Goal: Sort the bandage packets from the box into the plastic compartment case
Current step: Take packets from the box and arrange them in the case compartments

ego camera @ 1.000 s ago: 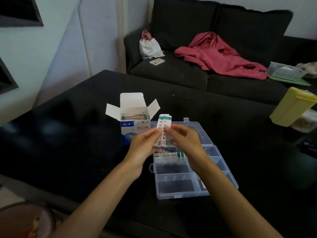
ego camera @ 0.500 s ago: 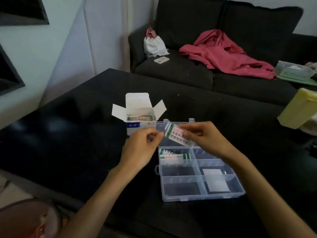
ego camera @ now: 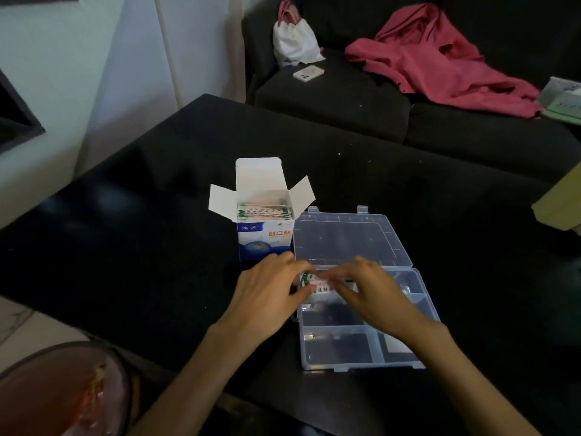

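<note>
A clear plastic compartment case (ego camera: 361,350) is seen lying open on the black desk (ego camera: 141,247) at lower centre of the frame, its flat transparent lid (ego camera: 349,240) folded back toward the top of the frame. Over the case's upper-left compartment a small stack of white bandage packets with green ends (ego camera: 320,284) is held between both hands. The left hand (ego camera: 267,294) is placed at the stack's left end, its thumb and fingers (ego camera: 295,265) curled round that end. The right hand (ego camera: 367,287) is placed at the right end, where the packets are pinched by its bent fingers (ego camera: 339,273). Whether the stack already rests on the compartment floor cannot be told, as it is partly covered by the hands. The two compartments below it on the left appear dark, and a pale flat piece (ego camera: 397,344) is glimpsed in the lower-right compartment beside the right wrist.

Just to the upper left of the case, touching or nearly touching the lid's left edge, a white and blue cardboard box (ego camera: 264,237) is stood upright with its top flaps spread open; more packets (ego camera: 264,212) are seen packed on edge inside it.

Along the top of the frame a dark sofa (ego camera: 345,99) is shown, on which a red garment (ego camera: 440,64), a white drawstring bag (ego camera: 292,42) and a white phone (ego camera: 308,73) are laid. A yellowish container (ego camera: 562,202) is cut off at the right edge.
</note>
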`<move>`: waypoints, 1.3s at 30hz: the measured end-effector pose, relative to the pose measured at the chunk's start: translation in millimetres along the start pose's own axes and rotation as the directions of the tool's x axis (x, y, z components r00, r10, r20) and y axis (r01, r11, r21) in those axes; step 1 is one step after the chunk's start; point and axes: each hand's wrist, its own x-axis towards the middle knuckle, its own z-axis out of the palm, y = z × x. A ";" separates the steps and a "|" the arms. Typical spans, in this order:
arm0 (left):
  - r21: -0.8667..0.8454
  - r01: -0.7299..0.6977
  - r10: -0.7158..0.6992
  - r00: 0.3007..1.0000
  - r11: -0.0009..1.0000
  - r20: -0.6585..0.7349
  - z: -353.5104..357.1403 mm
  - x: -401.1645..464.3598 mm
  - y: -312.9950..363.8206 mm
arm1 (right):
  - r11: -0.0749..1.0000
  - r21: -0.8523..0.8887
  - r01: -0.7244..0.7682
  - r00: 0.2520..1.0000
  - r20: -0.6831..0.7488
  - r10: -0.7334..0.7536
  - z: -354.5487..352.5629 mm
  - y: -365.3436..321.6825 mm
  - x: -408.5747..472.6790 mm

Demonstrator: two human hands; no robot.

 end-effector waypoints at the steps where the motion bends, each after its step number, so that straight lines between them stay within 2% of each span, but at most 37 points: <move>1: 0.022 0.000 0.000 1.000 1.000 0.013 2.2 0.3 0.7 | 0.998 -0.059 0.013 1.000 0.015 -0.012 -1.0 -0.5 0.0; 5: 0.107 -0.012 0.009 1.000 0.994 0.027 6.5 -0.1 -2.1 | 0.955 -0.294 0.026 1.000 0.023 -0.020 -6.3 -6.7 1.6; 7: 0.161 -0.016 0.009 0.999 0.987 0.044 7.0 -1.1 -4.5 | 0.932 -0.362 -0.024 0.999 0.015 0.032 -10.8 -9.0 2.1; 10: 0.207 -0.017 -0.001 0.996 0.978 0.085 6.4 0.5 -3.2 | 0.901 -0.433 -0.030 0.992 0.096 0.079 -14.0 -7.2 6.7; 15: 0.196 -0.003 -0.023 0.991 0.981 0.130 5.7 -0.5 -1.3 | 0.950 -0.296 -0.101 0.927 0.318 0.197 -14.8 -3.7 20.3; 17: 0.172 -0.003 -0.018 0.992 0.985 0.123 5.2 -1.0 -3.7 | 0.959 -0.245 -0.145 0.905 0.359 0.228 -19.0 -2.7 26.7; 23: 0.173 0.004 -0.028 0.990 0.985 0.138 7.4 3.4 -7.1 | 0.978 -0.149 -0.145 0.859 0.471 0.199 -29.0 0.1 35.5; 25: 0.177 0.016 -0.045 0.986 0.984 0.163 9.8 6.4 -5.6 | 0.964 -0.224 -0.147 0.857 0.458 0.237 -30.1 -1.4 34.8; 28: 0.178 0.017 -0.051 0.981 0.984 0.187 10.8 9.1 -3.8 | 0.894 -0.422 -0.153 0.903 0.307 0.300 -31.6 -3.4 33.8; 30: 0.169 0.019 -0.051 0.980 0.985 0.190 10.1 8.8 -4.5 | 0.876 -0.458 -0.150 0.894 0.315 0.318 -30.7 -6.9 34.2; 34: 0.172 0.000 -0.027 0.987 0.985 0.158 9.9 7.6 -4.7 | 0.927 -0.335 -0.167 0.815 0.482 0.321 -26.0 -12.5 37.7; 39: 0.226 0.001 -0.052 0.974 0.974 0.219 12.7 7.4 -2.9 | 0.956 -0.191 -0.224 0.793 0.534 0.293 -29.3 -7.7 45.7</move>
